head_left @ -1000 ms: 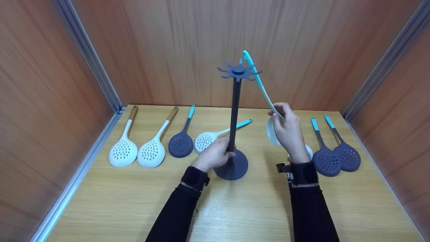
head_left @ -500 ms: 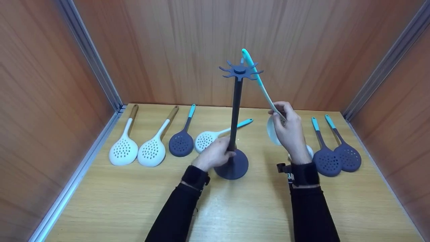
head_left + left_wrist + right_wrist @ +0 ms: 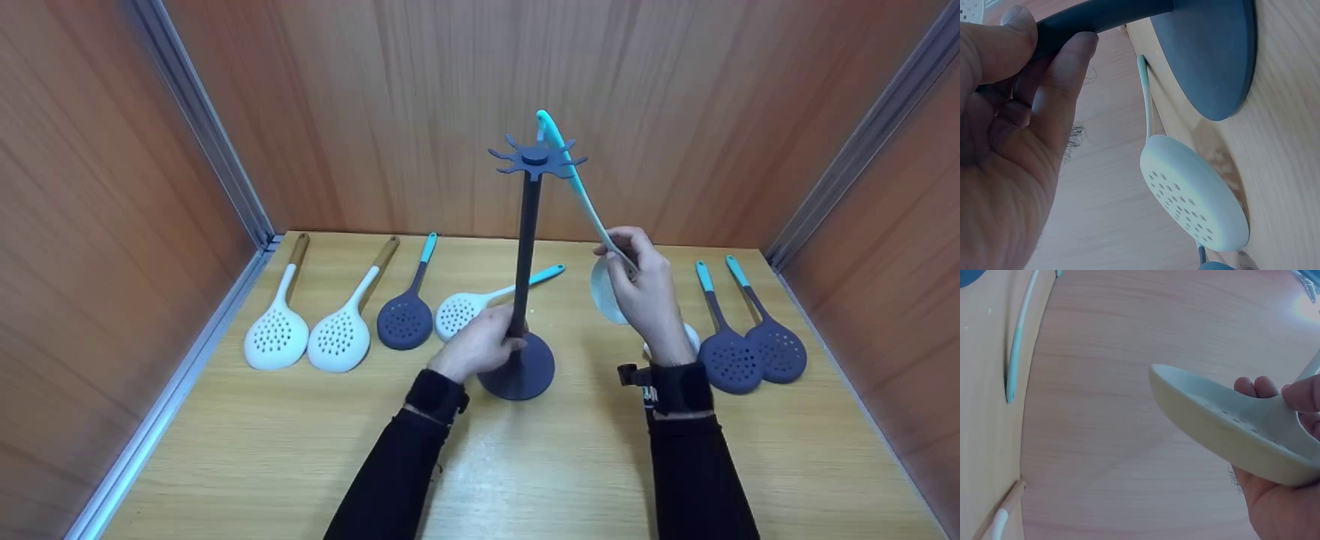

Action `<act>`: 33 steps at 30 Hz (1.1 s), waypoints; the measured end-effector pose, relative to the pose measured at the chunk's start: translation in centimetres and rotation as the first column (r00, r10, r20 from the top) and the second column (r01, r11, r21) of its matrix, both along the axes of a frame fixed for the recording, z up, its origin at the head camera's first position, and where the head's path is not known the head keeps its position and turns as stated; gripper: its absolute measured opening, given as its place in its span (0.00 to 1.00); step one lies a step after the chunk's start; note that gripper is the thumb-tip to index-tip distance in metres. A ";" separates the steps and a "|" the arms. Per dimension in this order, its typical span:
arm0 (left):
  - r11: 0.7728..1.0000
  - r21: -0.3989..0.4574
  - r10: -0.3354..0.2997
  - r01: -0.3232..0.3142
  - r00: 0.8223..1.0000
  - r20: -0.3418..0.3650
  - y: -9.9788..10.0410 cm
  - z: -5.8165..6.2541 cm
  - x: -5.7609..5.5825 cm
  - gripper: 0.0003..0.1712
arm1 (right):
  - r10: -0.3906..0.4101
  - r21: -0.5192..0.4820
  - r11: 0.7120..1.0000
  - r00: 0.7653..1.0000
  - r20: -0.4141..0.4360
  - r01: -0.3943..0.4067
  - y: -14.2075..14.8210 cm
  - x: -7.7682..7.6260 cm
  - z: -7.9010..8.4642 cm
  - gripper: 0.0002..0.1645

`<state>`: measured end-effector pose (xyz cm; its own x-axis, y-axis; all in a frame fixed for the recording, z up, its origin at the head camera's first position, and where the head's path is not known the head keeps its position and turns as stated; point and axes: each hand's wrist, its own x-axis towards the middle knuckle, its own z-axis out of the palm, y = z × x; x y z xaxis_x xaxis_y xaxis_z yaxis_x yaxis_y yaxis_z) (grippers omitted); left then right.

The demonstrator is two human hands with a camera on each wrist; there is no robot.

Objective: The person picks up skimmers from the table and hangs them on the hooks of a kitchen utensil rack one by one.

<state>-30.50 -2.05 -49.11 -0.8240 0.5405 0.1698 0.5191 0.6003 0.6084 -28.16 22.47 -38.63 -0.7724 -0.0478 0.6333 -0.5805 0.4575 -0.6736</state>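
Observation:
My left hand (image 3: 476, 346) grips the lower pole of a dark utensil stand (image 3: 527, 247), just above its round base (image 3: 1213, 56). Several curved hooks (image 3: 535, 157) ring the stand's top. A white skimmer (image 3: 606, 291) with a turquoise handle is pinched near its head by my right hand (image 3: 646, 289). Its handle slants up to the left, and the tip overlaps a rear hook in the head view; I cannot tell whether it is hooked on. The right wrist view shows the skimmer's head (image 3: 1224, 433) side-on, with fingers and thumb at its neck.
Left of the stand lie two white skimmers with wooden handles (image 3: 339, 341), a dark skimmer (image 3: 405, 321) and a white turquoise-handled skimmer (image 3: 459, 313). At right, two dark skimmers (image 3: 730, 362) overlap, beside a white one (image 3: 691, 337) mostly behind my wrist. Wooden panels (image 3: 450, 112) enclose the table.
The held skimmer's handle tip and head have shifted slightly left. The stand's top moved a touch right early on, then stayed put; both hands keep their holds.

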 end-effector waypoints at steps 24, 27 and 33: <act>1.000 0.002 0.008 -0.009 1.000 0.024 0.0 0.1 0.0 0.08 | 0.013 0.029 1.000 0.999 -0.041 -0.012 -0.1 0.3 0.3 0.15; 1.000 0.006 -0.002 0.002 1.000 0.014 0.0 0.0 0.0 0.08 | 0.012 0.015 1.000 0.999 -0.037 -0.011 -0.1 0.4 0.3 0.15; 1.000 0.005 -0.012 0.012 1.000 0.005 0.0 0.0 -0.1 0.07 | 0.006 0.012 1.000 1.000 -0.028 -0.006 0.0 0.4 0.3 0.15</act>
